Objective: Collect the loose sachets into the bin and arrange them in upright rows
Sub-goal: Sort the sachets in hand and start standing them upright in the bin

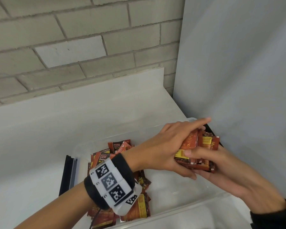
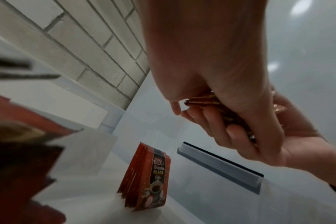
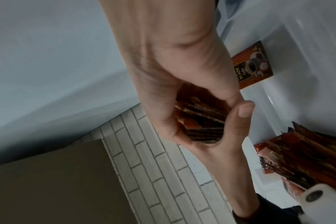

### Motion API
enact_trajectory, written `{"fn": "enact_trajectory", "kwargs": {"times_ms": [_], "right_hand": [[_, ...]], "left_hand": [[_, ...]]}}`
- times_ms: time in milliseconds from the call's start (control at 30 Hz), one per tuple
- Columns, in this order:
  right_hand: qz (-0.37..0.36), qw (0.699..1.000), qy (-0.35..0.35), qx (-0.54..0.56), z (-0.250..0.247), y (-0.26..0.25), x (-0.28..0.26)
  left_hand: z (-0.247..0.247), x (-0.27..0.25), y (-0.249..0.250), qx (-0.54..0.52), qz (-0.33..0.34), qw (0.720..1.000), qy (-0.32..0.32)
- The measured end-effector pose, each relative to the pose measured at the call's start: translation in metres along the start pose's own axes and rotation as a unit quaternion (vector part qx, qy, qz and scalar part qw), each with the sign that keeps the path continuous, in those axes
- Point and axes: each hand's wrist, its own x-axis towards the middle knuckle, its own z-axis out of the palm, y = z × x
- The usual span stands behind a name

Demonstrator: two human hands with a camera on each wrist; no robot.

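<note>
Sachets: a stack of sachets [image 1: 196, 151] is held above the far right corner of the clear bin [image 1: 180, 192], which stands on the white tabletop [image 1: 31, 154]. The right hand [image 1: 221, 167] cups the stack from below, its grip wrapped around the lower edges. The left hand [image 1: 165, 146] lies over the top of the stack, thumb and fingers closed on it, index finger extended. The right wrist view shows the packet edges [image 3: 201, 121] squeezed between both palms, not yet flush.

A loose pile [image 1: 120, 156] fills the left side of the bin, lying at mixed angles. One small bundle [image 2: 150, 177] stands upright on the bin floor. The middle of the bin floor is bare.

Step in hand, by judgement: squaring a gathered stack before placement. The next move calls for aligning the edges, turning the stack on end, then lowering it against the right wall or beside the standing bundle. Release should be gradual, since thin packets probably topple without support.
</note>
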Motion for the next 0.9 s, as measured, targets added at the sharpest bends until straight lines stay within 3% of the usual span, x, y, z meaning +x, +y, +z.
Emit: {"fn": "enact_trajectory", "kwargs": {"times_ms": [167,300,400,533,667,800,900], "right_hand": [[0.008,0.999,0.018,0.049,-0.007,0.006,0.002],[-0.001,0.996,0.000,0.089,-0.010,0.010,0.001],[-0.007,0.996,0.004,0.094,-0.013,0.009,0.000],[-0.008,0.995,-0.001,0.098,-0.012,0.009,0.000],[-0.026,0.988,0.004,0.153,-0.009,0.012,-0.002],[-0.022,0.979,0.016,0.201,-0.013,0.013,-0.002],[-0.006,0.978,0.006,0.209,-0.005,0.007,-0.008]], "left_hand": [[-0.008,-0.001,0.003,-0.094,-0.039,0.995,-0.015],[-0.017,-0.001,-0.001,-0.180,-0.083,0.979,0.038],[-0.028,-0.005,-0.008,-0.228,-0.117,0.964,0.068],[-0.031,-0.007,-0.010,-0.316,-0.141,0.937,0.053],[-0.034,-0.008,-0.009,-0.340,-0.133,0.927,0.083],[-0.039,-0.011,-0.011,-0.345,-0.078,0.926,0.135],[-0.038,-0.012,-0.010,-0.357,-0.035,0.928,0.102]]}}
